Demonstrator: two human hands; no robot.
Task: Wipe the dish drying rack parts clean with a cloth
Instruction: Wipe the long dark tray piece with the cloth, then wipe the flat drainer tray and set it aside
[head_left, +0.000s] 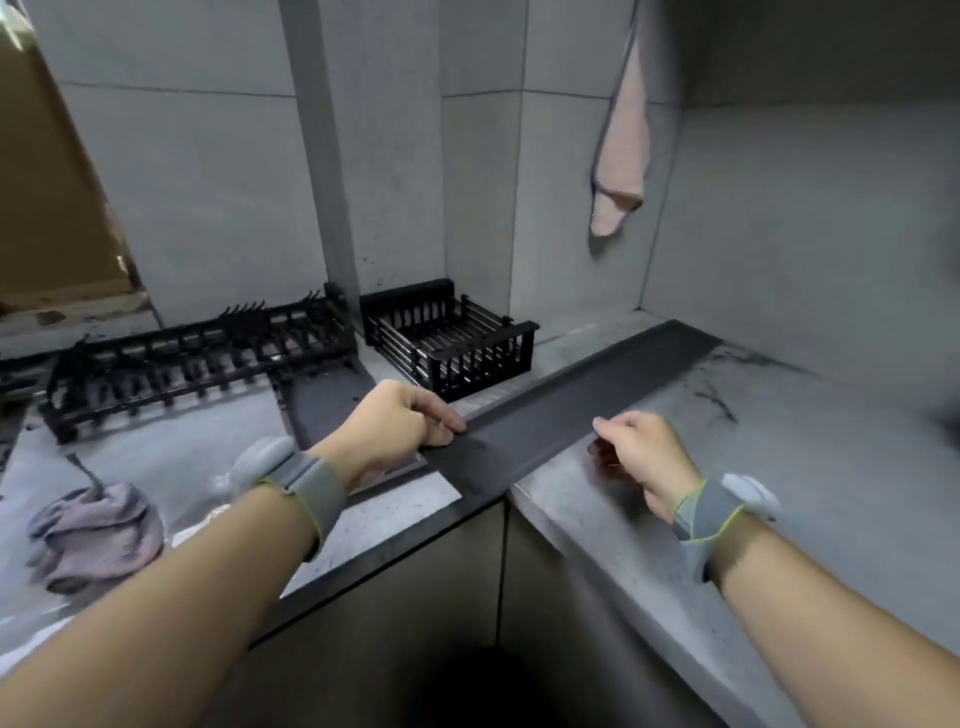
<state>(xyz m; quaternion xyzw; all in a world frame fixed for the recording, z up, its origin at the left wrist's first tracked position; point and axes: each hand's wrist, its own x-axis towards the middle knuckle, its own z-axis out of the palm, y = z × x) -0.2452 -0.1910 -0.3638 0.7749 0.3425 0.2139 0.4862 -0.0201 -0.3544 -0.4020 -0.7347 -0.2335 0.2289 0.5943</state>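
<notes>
While the long dark tray (561, 410) lies across the surface (779, 467), its near end is pinched by the left hand (400, 421); the right hand (644, 452), loosely curled, holds nothing. The cloth (96, 530) lies at 9 o'clock.

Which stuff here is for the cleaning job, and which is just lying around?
For the job:
- long dark tray, left hand gripping it
- black plate rack
- black basket
- crumpled cloth

Just lying about:
- pink towel hanging on the wall
- countertop
</notes>
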